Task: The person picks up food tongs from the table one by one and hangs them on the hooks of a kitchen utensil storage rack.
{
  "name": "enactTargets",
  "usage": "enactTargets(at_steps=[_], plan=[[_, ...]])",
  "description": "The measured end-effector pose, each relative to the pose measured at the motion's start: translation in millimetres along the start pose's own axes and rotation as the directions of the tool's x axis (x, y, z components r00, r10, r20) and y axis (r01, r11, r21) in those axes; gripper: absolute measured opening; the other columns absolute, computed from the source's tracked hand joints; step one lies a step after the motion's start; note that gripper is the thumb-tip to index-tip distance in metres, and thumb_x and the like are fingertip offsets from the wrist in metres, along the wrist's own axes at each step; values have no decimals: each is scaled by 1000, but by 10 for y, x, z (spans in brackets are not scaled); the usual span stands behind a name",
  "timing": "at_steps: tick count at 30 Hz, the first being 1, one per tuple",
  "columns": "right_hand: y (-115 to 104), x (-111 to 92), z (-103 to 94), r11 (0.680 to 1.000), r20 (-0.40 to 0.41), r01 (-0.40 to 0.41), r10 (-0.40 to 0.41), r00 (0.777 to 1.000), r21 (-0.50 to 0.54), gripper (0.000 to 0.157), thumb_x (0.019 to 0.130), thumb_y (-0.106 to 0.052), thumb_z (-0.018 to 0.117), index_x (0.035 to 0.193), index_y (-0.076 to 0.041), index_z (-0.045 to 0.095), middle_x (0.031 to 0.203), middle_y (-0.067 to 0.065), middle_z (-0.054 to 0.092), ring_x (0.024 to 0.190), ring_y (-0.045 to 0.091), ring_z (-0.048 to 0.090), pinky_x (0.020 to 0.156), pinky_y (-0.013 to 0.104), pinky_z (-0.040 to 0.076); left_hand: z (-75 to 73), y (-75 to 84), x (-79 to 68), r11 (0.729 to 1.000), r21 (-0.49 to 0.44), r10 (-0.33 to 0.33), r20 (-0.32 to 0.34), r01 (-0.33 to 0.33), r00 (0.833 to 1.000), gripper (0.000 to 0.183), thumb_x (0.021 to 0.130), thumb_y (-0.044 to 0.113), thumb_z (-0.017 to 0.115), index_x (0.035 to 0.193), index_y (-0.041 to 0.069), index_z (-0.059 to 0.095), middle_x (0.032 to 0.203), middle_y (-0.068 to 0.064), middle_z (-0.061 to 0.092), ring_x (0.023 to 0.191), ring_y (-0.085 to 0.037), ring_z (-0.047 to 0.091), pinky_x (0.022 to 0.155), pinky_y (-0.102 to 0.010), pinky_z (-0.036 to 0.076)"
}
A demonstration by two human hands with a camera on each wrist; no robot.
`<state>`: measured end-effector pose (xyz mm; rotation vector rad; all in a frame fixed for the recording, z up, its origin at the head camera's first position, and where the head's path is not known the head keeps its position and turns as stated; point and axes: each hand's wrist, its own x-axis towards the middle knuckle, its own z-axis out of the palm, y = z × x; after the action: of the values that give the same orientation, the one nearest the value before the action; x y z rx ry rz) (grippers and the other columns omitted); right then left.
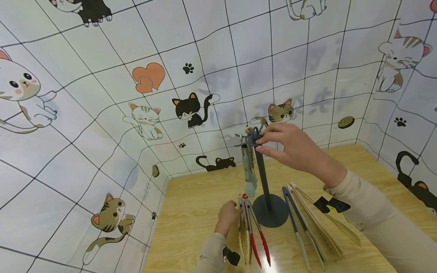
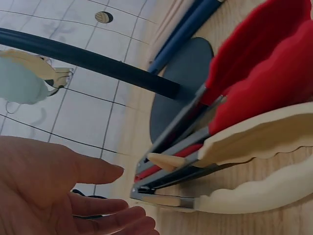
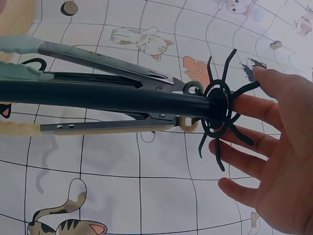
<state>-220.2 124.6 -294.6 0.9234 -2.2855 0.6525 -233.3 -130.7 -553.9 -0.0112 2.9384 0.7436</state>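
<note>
Clock directions are in the head view, taken from the stand's round base.

Our right hand (image 1: 295, 149) is at 1 o'clock, up at the top of the dark grey metal stand (image 1: 263, 178). Its fingers are spread and fairly straight, fingertips in among the stand's ring of curved hooks (image 3: 243, 136); no pinch that we can see. We can't tell how firmly it touches.

Hanging off the hooks at 11 o'clock: metal tongs with mint-green tips (image 1: 250, 188), plus metal tongs with a cream handle strip (image 3: 105, 128). Both hang by their end loops, close to the post.

Our left hand (image 1: 228, 217) is low at 9 o'clock, thumb apart from loosely extended fingers, holding nothing. It sits just beside the hinge ends of two tongs lying on the light wood-grain counter (image 1: 191, 204): silver metal tongs with scalloped red tips (image 2: 274, 93) at 7 o'clock, and silver metal tongs with scalloped cream tips (image 2: 259, 200) at 8 o'clock. Both point roughly to 6.

At 4 o'clock we've got slim blue tongs with pale tips (image 1: 300, 212), with long pale tan tongs (image 1: 315, 220) right alongside, tips toward 5.
</note>
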Motion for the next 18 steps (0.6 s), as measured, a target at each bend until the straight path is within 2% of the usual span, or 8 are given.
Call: enactTargets(at_steps=[2,8,14,18], plan=[[-1,-2,-3,1000,0,8,-8,1000,2,21,85,-34,68,101,-20,72,104,-1,65,98,19,60,82,40,48,41,-9,14,1000,7,-19,9,19,1000,35,87,25,66,110,-2,64,99,-16,69,77,-27,66,59,-37,51],[-3,-4,3,1000,5,23,-23,1000,-3,24,83,-36,70,101,-20,72,102,-3,63,96,16,58,81,38,47,123,-43,25,1000,7,-26,9,26,1000,31,83,19,69,106,-3,66,103,-18,70,86,-33,67,67,-43,54],[-13,5,-6,999,-1,35,-35,999,-13,26,81,-38,71,100,-20,73,100,-4,61,91,13,55,78,35,44,186,-82,55,1000,6,-19,-18,19,1000,28,79,10,72,103,-3,67,98,-16,70,76,-26,66,59,-37,53],[-17,4,-1,1000,13,18,-18,1000,-4,27,82,-39,71,101,-20,73,105,-1,61,97,16,56,82,37,45,233,-114,67,1000,-20,-20,-42,19,999,24,76,7,71,98,-2,67,90,-14,70,70,-23,63,54,-34,50]])
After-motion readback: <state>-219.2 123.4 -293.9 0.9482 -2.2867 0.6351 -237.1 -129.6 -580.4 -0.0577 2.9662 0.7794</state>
